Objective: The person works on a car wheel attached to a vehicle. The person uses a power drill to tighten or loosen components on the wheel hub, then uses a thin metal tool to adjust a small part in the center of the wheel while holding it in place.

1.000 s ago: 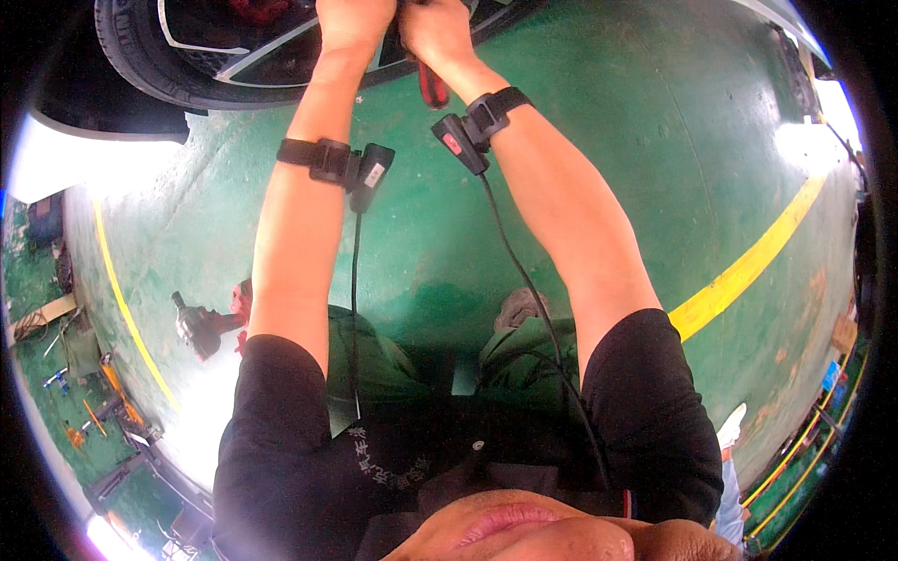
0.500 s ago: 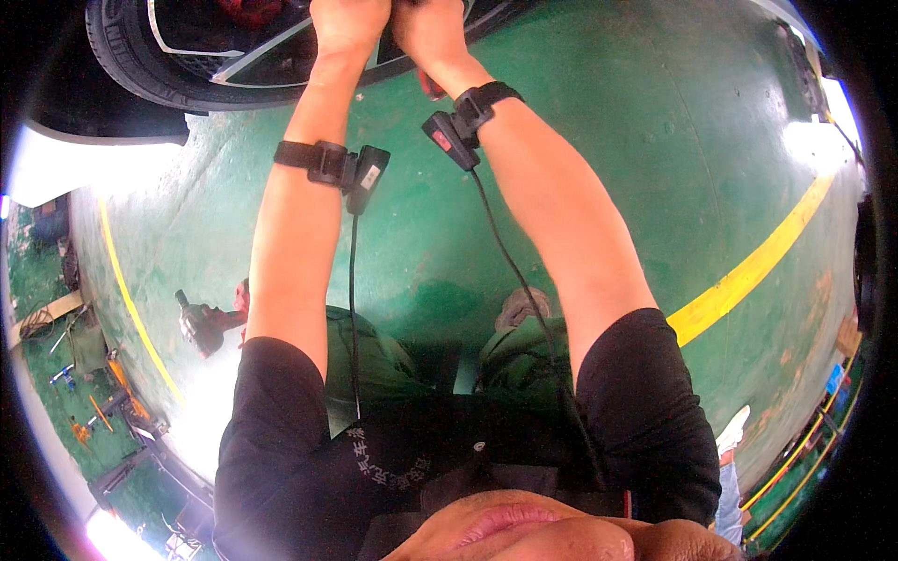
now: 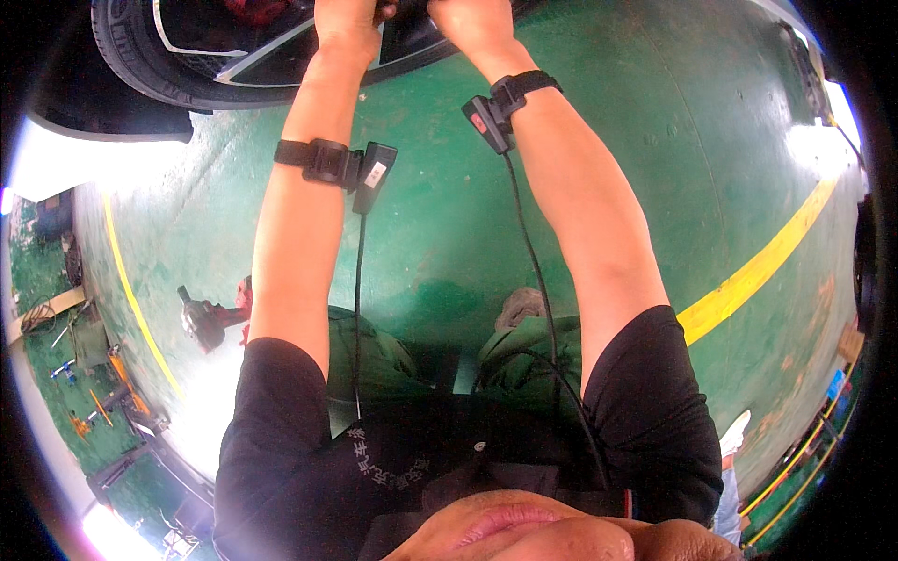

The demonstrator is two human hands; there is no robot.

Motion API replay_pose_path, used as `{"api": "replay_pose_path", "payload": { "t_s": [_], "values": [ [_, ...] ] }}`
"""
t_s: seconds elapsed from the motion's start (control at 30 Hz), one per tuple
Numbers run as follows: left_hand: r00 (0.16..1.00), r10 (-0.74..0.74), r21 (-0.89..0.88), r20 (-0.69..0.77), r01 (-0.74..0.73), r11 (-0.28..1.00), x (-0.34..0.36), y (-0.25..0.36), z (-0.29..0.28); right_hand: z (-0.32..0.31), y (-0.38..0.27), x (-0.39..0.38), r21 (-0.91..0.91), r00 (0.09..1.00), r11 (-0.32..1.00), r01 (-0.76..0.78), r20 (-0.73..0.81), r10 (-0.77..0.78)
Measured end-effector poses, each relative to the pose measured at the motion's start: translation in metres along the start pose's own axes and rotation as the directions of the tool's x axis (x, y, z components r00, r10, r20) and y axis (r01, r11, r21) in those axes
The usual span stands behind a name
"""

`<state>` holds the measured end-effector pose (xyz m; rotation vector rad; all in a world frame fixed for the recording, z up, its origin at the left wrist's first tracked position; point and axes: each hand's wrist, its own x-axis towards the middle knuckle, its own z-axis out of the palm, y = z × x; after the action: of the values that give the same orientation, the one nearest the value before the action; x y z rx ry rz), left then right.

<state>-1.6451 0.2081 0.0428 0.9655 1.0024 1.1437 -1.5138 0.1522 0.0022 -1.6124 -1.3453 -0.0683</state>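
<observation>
At the top edge, both of my hands are in front of a car wheel with a black tyre and dark spokes with silver edges. My left hand is against the wheel's lower part, its visible fingers curled in. A short way to its right is my right hand, closed like a fist beside the tyre's edge. The frame's top edge cuts off the fingertips of both, so what they hold is hidden. Each forearm wears a black strap with a small cabled box, the left box and the right box.
A red and black cordless power tool is beside my left elbow. Yellow lines cross the green floor. Hand tools lie at the far left. Another person's white shoe shows at the lower right.
My right hand has moved right, away from my left hand, opening a gap between them. A red item seen under my right wrist is out of sight. My left arm has barely moved.
</observation>
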Motion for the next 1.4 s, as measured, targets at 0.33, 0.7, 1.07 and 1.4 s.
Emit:
{"api": "replay_pose_path", "payload": {
  "t_s": [0.33, 0.7, 1.07, 1.4],
  "values": [
    [0.998, 0.010, -0.047, 0.059, -0.007, 0.999, -0.005, 0.001, 0.011, -0.008, -0.006, 0.007, -0.191, 0.998, 0.981, 0.023, 0.065, -0.011],
    [0.996, -0.004, -0.166, 0.093, 0.019, 0.986, 0.002, -0.009, 0.001, -0.008, -0.001, 0.010, -0.033, 0.995, 0.999, 0.023, 0.098, -0.020],
    [0.999, 0.051, -0.198, 0.012, -0.047, 0.979, 0.004, -0.021, 0.011, 0.003, 0.027, 0.016, 0.266, 0.994, 0.963, 0.051, 0.081, -0.075],
    [0.999, 0.029, -0.144, -0.045, -0.035, 0.989, 0.010, -0.022, -0.002, 0.003, 0.014, 0.009, 0.118, 0.995, 0.993, -0.026, 0.103, 0.014]
  ]
}}
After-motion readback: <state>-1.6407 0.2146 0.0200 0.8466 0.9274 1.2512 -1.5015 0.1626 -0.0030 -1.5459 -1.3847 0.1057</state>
